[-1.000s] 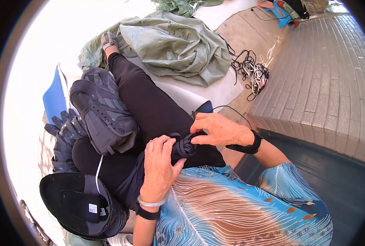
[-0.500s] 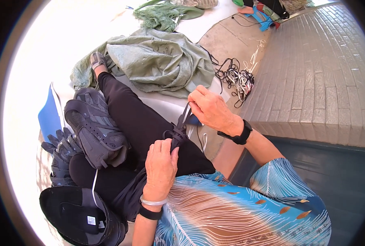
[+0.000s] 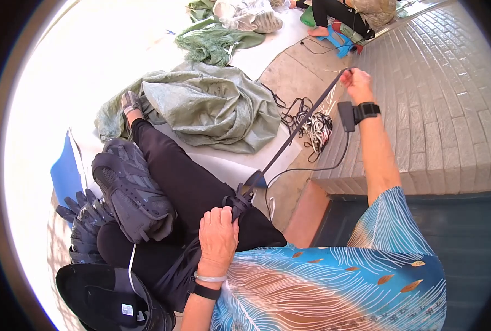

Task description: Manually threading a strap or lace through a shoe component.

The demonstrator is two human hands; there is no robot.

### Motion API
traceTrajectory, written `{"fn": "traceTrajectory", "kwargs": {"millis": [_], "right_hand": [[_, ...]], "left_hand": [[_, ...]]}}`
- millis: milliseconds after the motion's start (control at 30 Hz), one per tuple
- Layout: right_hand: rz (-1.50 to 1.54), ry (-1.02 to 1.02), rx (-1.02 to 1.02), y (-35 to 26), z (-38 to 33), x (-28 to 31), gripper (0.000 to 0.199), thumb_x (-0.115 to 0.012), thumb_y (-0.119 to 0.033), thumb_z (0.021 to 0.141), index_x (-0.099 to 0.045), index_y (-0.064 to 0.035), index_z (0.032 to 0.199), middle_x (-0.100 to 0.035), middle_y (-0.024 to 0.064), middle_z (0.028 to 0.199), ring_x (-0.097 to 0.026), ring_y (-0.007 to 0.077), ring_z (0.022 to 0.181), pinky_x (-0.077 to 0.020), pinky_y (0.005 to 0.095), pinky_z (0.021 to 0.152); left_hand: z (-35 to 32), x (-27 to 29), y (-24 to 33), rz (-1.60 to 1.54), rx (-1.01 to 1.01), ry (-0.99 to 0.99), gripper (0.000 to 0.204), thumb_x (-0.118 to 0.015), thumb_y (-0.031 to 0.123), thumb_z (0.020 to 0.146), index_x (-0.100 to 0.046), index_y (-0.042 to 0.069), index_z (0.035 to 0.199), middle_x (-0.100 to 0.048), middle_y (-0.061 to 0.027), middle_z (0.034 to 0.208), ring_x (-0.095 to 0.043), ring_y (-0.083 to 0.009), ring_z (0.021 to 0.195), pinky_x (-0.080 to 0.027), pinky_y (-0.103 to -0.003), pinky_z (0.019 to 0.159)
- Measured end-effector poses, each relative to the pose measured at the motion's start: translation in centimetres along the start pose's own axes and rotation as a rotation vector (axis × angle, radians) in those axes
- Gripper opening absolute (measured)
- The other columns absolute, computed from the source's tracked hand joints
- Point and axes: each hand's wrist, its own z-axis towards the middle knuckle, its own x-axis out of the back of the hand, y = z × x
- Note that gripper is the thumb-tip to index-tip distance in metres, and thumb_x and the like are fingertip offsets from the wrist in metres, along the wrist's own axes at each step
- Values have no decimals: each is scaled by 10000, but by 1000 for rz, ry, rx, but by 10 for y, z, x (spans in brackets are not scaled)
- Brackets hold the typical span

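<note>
1 head-worn fisheye view, looking steeply down over the wearer's own lap and crossed legs, close in. It is taking in both forearms rising from the lower edge, the ground ahead, and a brick wall (image 3: 449, 110) bending along the right rim.

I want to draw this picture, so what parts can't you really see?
- Head view: the left hand covers the near end of the dark strap and its knot.
- The right hand is far off and small; its fingertips on the strap blur.
- The other person is cut off by the top edge.
- The white floor is glared out by sunlight.
</note>
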Motion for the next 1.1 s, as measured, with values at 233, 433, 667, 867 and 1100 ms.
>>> {"fn": "traceTrajectory", "kwargs": {"millis": [233, 433, 667, 867, 1100], "right_hand": [[463, -749, 37, -72, -73, -62, 119, -505, -142, 949, -544, -30, 964, -561, 27, 741, -504, 99, 537, -443, 239, 512], [51, -1601, -125, -24, -305, -131, 151, -428, -139, 983, -499, -21, 1044, -579, 64, 755, -505, 75, 462, -415, 196, 419], [163, -1858, -382, -5, -385, -155, 99, -488, -65, 896, -533, 10, 942, -575, 19, 674, -522, 42, 575, -440, 203, 516], [32, -1692, 336, 65, -374, -146, 441, -660, -261, 825, -518, 37, 1119, -610, 73, 907, -622, 184, 833, -505, 297, 736], [-283, -1716, 196, 55, -306, -119, 188, -683, -169, 812, -647, 11, 853, -621, 55, 711, -557, 110, 654, -431, 253, 597]], "left_hand": [[0, 14, 2, -112, 14, -11, 400, -711, 57, 697, -517, 22, 1045, -515, -149, 946, -521, -323, 877, -441, -391, 779], [-2, 80, 2, -363, 271, 372, 701, -737, 21, 631, -402, -42, 1244, -458, -235, 1235, -442, -407, 1174, -341, -438, 1016], [-20, 112, -1, -643, 293, 327, 444, -636, 152, 876, -429, -21, 1228, -535, -167, 1169, -549, -279, 1082, -396, -391, 968], [-9, 129, 3, -1344, 593, 612, 251, -390, 267, 1015, -470, 36, 957, -459, -35, 671, -463, -137, 579, -464, -336, 697], [-3, 163, -30, -1456, 381, 665, 227, -360, 219, 1029, -453, 72, 884, -275, 43, 621, -254, -50, 500, -320, -220, 522]]}}
